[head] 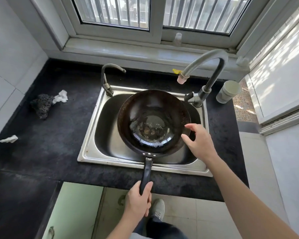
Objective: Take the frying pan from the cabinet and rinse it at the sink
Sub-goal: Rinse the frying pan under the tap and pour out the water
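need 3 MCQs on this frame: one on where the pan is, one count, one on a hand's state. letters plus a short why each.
1. Where is the frying pan?
A) over the sink basin
B) on the counter left of the sink
C) on the window sill

2. How many faucets stand at the sink?
A) one
B) two
C) three

3. What is the left hand doing?
A) lying flat on the counter
B) turning a faucet lever
C) gripping the pan's handle

Answers:
1 A: the pan is held above the steel basin.
2 B: a small one stands at the back left corner and a tall one at the back right.
3 C: its fingers curl round the black handle.
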`<act>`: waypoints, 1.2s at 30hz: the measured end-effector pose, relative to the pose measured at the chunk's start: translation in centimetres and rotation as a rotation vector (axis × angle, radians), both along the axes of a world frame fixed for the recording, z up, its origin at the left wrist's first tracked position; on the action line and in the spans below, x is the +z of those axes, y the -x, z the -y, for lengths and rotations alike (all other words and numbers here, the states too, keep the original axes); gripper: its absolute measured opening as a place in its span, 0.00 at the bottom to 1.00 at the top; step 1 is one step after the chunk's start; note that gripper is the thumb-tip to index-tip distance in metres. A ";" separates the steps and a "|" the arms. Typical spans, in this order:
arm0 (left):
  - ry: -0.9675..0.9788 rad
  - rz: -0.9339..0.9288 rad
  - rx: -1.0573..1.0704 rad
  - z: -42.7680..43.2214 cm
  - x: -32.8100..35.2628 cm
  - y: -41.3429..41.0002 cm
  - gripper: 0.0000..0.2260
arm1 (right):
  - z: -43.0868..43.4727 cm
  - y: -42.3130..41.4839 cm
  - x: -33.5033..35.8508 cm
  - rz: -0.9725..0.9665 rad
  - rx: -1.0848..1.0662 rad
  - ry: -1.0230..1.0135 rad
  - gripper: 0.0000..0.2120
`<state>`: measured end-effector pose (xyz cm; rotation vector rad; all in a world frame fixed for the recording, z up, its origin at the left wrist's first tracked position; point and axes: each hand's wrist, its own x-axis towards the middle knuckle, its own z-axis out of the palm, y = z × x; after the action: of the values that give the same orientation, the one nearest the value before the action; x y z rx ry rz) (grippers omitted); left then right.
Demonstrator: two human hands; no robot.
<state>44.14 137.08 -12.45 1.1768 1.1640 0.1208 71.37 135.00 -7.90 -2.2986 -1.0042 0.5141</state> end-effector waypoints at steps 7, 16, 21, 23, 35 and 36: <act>-0.016 -0.005 0.033 0.1 -0.1 -0.5 0.15 | -5.9 -6.7 0.9 0.099 -0.159 -0.120 0.18; 0.017 -0.015 0.048 0.1 0.0 -0.7 0.15 | -9.1 -8.6 -0.2 0.077 -0.194 -0.116 0.16; 0.026 -0.017 0.042 0.1 0.3 -0.8 0.17 | -9.1 -8.9 -0.5 0.084 -0.166 -0.081 0.19; 0.023 -0.021 0.039 0.0 0.3 -0.8 0.17 | -9.1 -9.0 -0.3 0.088 -0.157 -0.068 0.19; 0.043 -0.005 0.044 0.0 0.8 -0.9 0.18 | -9.2 -9.2 0.5 0.153 -0.016 0.019 0.20; 0.042 -0.009 0.044 0.0 0.7 -0.9 0.18 | -9.3 -9.1 0.6 0.157 -0.010 0.027 0.21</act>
<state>45.02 137.07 -11.72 1.1156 1.1956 0.1241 80.51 144.26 -7.32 -2.3967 -1.0645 0.3483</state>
